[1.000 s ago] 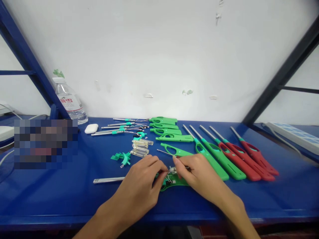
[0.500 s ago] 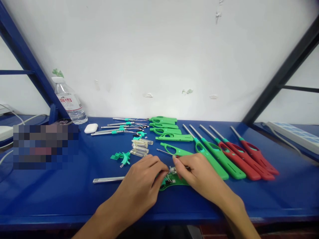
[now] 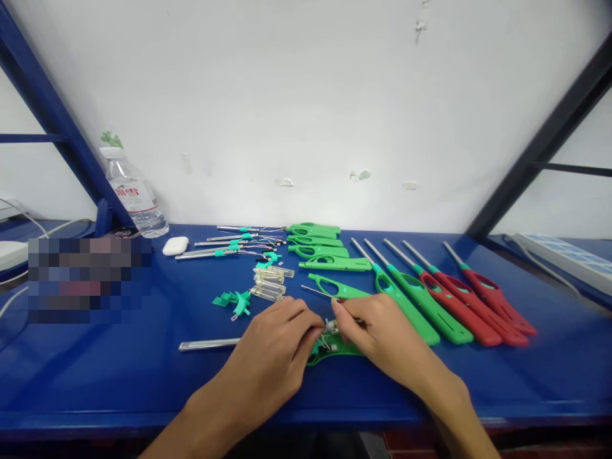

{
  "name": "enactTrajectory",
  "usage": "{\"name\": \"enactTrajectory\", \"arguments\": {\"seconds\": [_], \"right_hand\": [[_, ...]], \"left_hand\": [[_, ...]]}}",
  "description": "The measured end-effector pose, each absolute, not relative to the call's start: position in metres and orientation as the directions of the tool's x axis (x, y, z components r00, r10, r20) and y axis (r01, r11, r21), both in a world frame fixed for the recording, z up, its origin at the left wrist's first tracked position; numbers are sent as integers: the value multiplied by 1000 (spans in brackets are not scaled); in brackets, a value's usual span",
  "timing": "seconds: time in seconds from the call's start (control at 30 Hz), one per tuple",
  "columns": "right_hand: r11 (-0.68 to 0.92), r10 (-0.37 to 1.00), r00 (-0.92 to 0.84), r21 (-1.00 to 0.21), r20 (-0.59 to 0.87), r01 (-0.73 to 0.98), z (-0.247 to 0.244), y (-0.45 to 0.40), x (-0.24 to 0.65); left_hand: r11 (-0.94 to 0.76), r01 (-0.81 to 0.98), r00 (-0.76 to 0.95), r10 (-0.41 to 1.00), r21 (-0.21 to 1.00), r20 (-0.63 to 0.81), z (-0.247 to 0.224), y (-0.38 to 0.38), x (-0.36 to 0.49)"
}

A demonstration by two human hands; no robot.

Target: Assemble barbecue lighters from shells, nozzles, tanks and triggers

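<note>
On the blue table before me lies an opened lighter with a green handle shell (image 3: 342, 350) and a metal barrel (image 3: 208, 345) pointing left. My left hand (image 3: 272, 350) is closed over its middle, thumb and index finger pinched at the inner parts. White wires and a small black-and-white piece (image 3: 327, 348) show inside the shell. My right hand (image 3: 382, 331) closes from the other side, by a small clear-and-metal valve end (image 3: 331, 326). A thin metal shaft (image 3: 318, 291), seemingly a tool, sticks out leftward from its fingers; the palm hides the rest.
Behind my hands lie clear fuel tanks (image 3: 272, 280), teal triggers (image 3: 236, 301), barrels with wires (image 3: 215, 253) and green handle shells (image 3: 335, 263). Whole lighters, green (image 3: 411, 306) and red (image 3: 492, 296), lie right. A water bottle (image 3: 136, 197) and white case (image 3: 175, 246) stand left.
Almost nothing differs. Both hands keep their grip over the opened lighter, and the view has shifted very slightly.
</note>
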State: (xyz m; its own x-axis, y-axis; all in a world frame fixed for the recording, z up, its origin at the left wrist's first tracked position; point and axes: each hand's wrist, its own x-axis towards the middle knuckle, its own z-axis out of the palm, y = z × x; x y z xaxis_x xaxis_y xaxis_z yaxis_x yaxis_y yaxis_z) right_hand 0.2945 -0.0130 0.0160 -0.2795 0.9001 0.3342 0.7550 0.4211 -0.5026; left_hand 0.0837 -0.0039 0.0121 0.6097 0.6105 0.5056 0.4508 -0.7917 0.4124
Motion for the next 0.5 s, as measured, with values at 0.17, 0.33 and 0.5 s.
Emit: {"name": "enactTrajectory", "arguments": {"seconds": [0.17, 0.33, 0.5], "right_hand": [[430, 894, -282, -491, 347, 758, 16, -13, 293], [438, 890, -288, -484, 353, 758, 16, -14, 294], [426, 894, -278, -478, 351, 768, 16, -13, 292]], "left_hand": [[-791, 446, 607, 611, 420, 508, 13, -4, 84], [-794, 435, 604, 607, 424, 516, 12, -4, 83], [-782, 449, 599, 622, 432, 504, 12, -4, 84]]}}
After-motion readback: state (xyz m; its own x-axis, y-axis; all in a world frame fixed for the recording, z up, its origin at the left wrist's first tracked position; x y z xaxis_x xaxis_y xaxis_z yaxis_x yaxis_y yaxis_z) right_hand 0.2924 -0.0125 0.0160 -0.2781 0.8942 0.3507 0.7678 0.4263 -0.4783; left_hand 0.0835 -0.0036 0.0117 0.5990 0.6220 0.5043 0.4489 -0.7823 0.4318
